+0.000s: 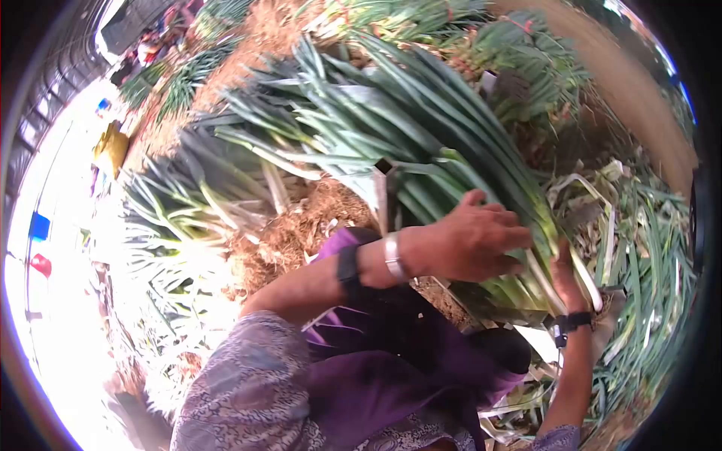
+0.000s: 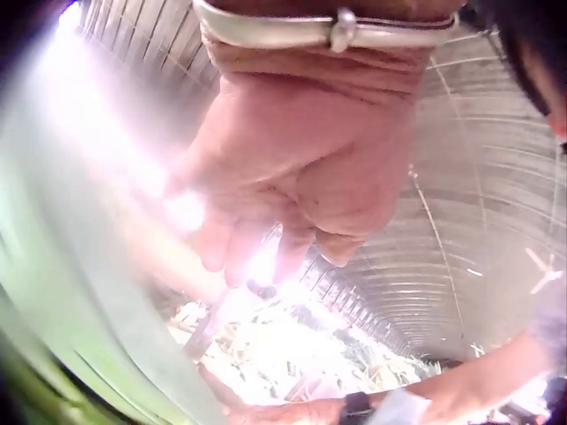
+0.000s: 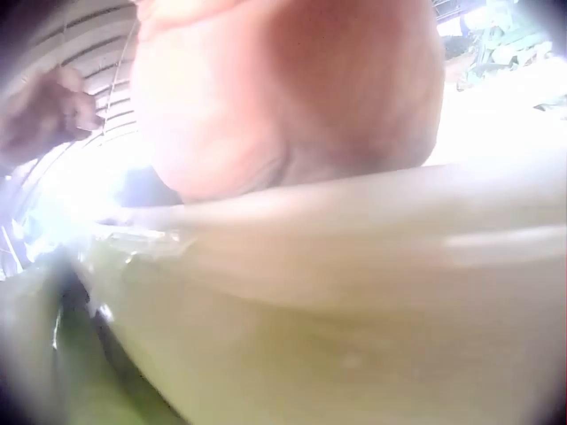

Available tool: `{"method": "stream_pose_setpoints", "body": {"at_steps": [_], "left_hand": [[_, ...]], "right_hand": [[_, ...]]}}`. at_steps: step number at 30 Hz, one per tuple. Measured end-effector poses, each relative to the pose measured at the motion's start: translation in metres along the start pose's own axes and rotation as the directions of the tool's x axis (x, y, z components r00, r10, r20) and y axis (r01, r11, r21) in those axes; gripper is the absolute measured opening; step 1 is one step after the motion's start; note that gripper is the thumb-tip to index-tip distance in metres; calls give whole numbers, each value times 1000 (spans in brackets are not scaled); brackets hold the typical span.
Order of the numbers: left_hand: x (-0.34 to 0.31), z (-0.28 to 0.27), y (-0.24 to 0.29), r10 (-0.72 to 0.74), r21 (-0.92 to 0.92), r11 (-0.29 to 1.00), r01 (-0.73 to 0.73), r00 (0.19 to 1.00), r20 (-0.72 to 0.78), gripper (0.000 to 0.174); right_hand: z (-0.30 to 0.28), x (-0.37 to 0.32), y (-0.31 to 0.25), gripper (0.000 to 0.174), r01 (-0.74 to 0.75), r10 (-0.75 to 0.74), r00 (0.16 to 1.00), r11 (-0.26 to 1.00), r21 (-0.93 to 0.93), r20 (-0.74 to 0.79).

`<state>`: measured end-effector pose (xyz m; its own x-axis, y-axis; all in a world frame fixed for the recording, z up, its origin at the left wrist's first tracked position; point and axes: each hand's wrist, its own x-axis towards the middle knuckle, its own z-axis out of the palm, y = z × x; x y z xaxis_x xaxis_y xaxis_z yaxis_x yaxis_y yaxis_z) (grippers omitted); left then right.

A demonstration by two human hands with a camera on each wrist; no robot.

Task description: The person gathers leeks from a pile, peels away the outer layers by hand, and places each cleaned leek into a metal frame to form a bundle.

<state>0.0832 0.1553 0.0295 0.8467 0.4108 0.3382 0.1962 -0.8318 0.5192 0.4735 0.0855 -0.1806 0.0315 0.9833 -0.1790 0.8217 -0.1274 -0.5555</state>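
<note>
Leeks (image 1: 444, 131) lie in a thick sheaf right in front of the person, green tops fanned to the far left and pale lower ends (image 1: 587, 279) pointing near right, where both hands are busy. From where I stand, the step in hand looks like gathering the stalks and evening up those pale ends; the next move seems to call for a firm hold low on the sheaf, so that nothing slides out. The left hand (image 1: 481, 237) hangs just over the near part of the sheaf, its fingers loosely bent and a little apart, and I see nothing in its grasp. The right hand (image 1: 564, 278) is in among the pale ends, its palm close up against a stalk; its fingers are hidden there, so I cannot tell whether they are clamped on anything. A metal bangle (image 1: 392, 256) circles the left wrist, and a dark strap (image 1: 577, 321) the right. Purple cloth (image 1: 376, 379) covers the lap, and a metal post (image 1: 384, 197) stands up beside the sheaf. Further out, a brown tangle of roots (image 1: 282, 244) lies to the left, loose leaves (image 1: 647, 248) heap up on the right, and more green bundles (image 1: 519, 56) rest at the far side.
</note>
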Motion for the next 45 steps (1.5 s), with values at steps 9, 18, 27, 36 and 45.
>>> {"method": "stream_pose_setpoints", "body": {"at_steps": [9,18,27,36,45], "left_hand": [[-307,-40,-51,-697,-105,686,720,609,-379,19],[-409,-16,-163,-909,-390,332,859,182,-374,35],[-409,14,-280,-985,-814,117,569,-37,-168,39],[-427,-1,-321,-983,-380,108,919,41,-179,24],[-449,3,-347,-917,698,96,710,336,-216,28]], "right_hand": [[-54,-120,-139,41,7,1,958,1000,27,-288],[25,-177,-284,57,232,-298,933,926,-297,-203],[28,-160,-278,53,183,-271,944,904,-385,-187],[26,-147,-271,47,158,-230,961,911,-382,-153],[24,-141,-280,28,128,-210,959,921,-367,-192]]}}
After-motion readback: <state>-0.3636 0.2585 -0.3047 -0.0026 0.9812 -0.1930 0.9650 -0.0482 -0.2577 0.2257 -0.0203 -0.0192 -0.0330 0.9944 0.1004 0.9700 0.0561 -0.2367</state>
